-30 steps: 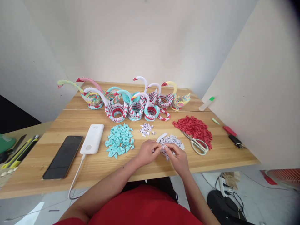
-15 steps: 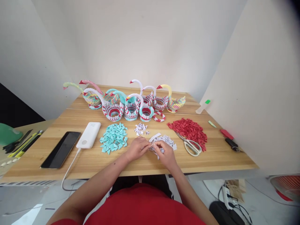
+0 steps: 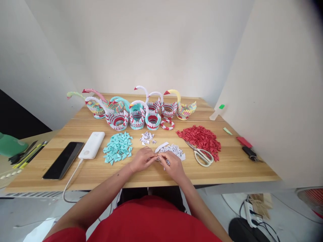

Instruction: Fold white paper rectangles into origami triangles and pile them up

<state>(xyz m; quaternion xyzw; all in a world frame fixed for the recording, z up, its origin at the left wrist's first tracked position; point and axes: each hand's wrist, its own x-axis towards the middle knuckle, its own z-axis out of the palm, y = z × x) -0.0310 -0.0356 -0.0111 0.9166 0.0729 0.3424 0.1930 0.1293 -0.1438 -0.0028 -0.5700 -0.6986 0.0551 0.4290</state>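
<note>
Pinching, left hand [image 3: 142, 159] and right hand [image 3: 174, 164] flank white paper [image 3: 158, 158] (mostly hidden).

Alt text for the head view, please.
Left hand and right hand pinch a small paper piece over a white paper pile, between turquoise pieces and red pieces. Folded-paper swans stand behind; scissors lie by the red.

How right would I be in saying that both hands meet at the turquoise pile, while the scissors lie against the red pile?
Not quite: the head view shows left hand and right hand meeting at the larger white pile. The scissors do lie against the red pile.
</note>
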